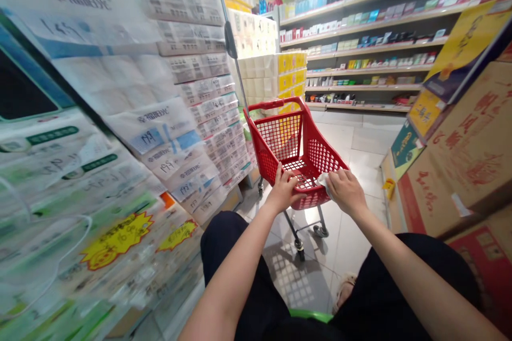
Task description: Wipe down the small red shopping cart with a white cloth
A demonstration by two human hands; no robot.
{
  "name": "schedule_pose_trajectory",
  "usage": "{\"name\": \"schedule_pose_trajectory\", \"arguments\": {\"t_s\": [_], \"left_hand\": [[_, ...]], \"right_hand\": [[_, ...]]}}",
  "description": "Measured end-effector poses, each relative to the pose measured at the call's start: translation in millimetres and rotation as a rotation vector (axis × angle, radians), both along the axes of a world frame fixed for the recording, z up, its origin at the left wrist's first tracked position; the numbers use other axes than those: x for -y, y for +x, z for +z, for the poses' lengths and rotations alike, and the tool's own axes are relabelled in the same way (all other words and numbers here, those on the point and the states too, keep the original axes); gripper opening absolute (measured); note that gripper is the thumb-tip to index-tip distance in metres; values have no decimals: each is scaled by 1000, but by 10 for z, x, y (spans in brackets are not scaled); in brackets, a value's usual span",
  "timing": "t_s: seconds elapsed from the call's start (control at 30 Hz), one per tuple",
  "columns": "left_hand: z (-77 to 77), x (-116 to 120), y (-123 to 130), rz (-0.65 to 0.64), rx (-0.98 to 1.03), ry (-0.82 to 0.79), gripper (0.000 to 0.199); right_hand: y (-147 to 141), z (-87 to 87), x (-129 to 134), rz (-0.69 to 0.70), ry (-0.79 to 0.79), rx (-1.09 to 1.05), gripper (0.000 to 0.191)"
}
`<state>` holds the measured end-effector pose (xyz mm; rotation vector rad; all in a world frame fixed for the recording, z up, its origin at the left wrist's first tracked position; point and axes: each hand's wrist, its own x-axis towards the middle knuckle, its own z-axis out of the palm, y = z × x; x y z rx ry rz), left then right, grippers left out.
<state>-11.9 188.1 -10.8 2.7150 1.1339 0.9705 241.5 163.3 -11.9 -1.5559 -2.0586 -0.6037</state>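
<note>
A red plastic shopping cart (320, 154) with lattice sides stands in front of me, its inside visible. At the near left corner of its rim is my left hand (283, 189), fingers hooked over the edge and thumb reaching along the near side. My right hand (344, 189) is closed on a crumpled white cloth (325, 183), at the near right of the same rim. Part of the cloth is hidden under the fingers, so whether it is tissue or fabric cannot be told.
Tall stacks of wrapped paper packs (160, 133) line the left. Cardboard boxes (472, 144) are piled at the right. Behind the cart are yellow-and-white packs (291, 77) and shelves of goods (372, 45). Tiled floor (352, 157) lies around the cart; my knees flank its near end.
</note>
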Motion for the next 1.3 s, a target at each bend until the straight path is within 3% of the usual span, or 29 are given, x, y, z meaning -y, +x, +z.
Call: {"name": "schedule_pose_trajectory", "arguments": {"t_s": [0.17,0.3,0.37,0.43,0.53,0.67,0.77,0.87,0.97,1.13,1.2,1.3], "left_hand": [[49,10,-186,61,-8,-53,44],[45,-3,-203,148,-55,-106,33],[46,-20,-200,158,-73,-118,30],[51,-43,-203,150,-80,-122,30],[58,-73,-215,163,-79,-89,38],[23,-70,-172,168,-112,1,42],[-60,-10,-65,174,-125,60,43],[-173,84,59,221,-92,102,52],[-260,166,132,285,-61,119,46],[-259,217,67,287,-84,96,42],[-233,217,-7,263,-80,77,46],[-210,211,-122,253,-57,56,40]], "right_hand": [[-548,-2,158,0,-33,27,33],[-1105,-83,222,86,-10,46,29],[-1235,-117,222,99,10,40,32],[-1169,-126,217,150,0,46,36],[-737,-109,228,218,-34,65,46],[-22,-116,263,86,20,25,46],[200,-159,264,29,33,-2,46],[39,-197,287,29,55,-67,49],[-361,-214,361,64,74,-119,56],[-971,-215,454,131,39,-129,61],[-1032,-189,448,151,25,-111,60],[-857,-115,397,246,-3,-15,58]]}}
